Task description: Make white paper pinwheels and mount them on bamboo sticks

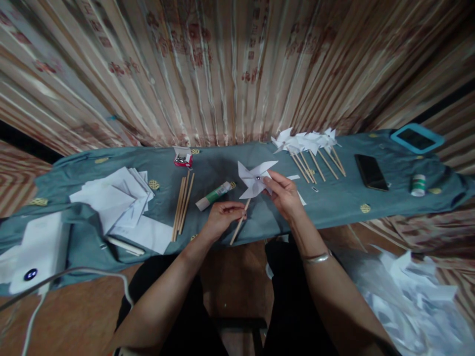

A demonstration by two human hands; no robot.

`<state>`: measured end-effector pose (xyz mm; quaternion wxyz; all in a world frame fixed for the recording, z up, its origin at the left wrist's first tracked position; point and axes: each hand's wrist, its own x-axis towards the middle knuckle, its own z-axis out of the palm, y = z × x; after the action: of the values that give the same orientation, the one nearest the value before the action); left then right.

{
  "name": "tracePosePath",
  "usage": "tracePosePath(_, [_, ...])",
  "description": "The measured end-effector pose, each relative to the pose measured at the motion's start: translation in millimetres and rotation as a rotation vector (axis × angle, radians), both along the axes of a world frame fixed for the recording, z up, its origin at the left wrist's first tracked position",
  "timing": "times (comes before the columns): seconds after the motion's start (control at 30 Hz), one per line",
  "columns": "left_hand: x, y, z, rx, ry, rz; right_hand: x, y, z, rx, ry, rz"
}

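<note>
A white paper pinwheel (249,184) with a silver pin at its centre is held up over the middle of the table. My left hand (225,217) pinches its wooden stick (239,228) just below the paper blades. On the other side, my right hand (282,194) grips one blade near the pin between thumb and fingers. Close to my left hand lies a glue stick (213,196) with a green label. Several loose wooden sticks (181,207) are left of it, below a small red box of pins (183,157).
Finished pinwheels (308,142) lie at the back right. Further right are a black phone (371,172), a blue-framed device (417,137) and a green-and-white tub (418,185). White paper sheets (111,195) and a cabled power bank (42,252) occupy the left. A plastic bag (415,301) sits below right.
</note>
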<state>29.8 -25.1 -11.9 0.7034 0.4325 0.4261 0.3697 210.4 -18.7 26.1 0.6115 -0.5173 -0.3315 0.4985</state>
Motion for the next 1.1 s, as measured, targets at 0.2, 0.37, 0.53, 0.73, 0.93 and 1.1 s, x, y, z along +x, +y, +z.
tracePosePath(0.2, [0.7, 2.3, 0.6, -0.031, -0.025, 0.079, -0.3, 1.5, -3.3, 0.011, 0.029, -0.053])
tracePosePath(0.37, [1.5, 3.5, -0.5, -0.01, 0.007, 0.126, 2.0, 1.9, -6.0, -0.027, -0.02, -0.042])
tracePosePath(0.53, [0.7, 4.3, -4.0, 0.028, 0.033, 0.123, 1.5, 1.4, -8.3, -0.047, 0.005, -0.024])
tracePosePath(0.73, [1.5, 5.4, -7.2, 0.018, 0.02, 0.161, -4.1, 0.3, -9.4, -0.083, 0.079, -0.011])
tracePosePath(0.93, [0.8, 5.0, -2.9, 0.031, -0.006, 0.15, -9.5, -1.5, -6.8, -0.125, 0.152, 0.029])
tracePosePath(1.1, [0.8, 4.6, -1.6, 0.05, -0.004, 0.147, -14.2, -2.6, -4.1, -0.153, 0.15, 0.053])
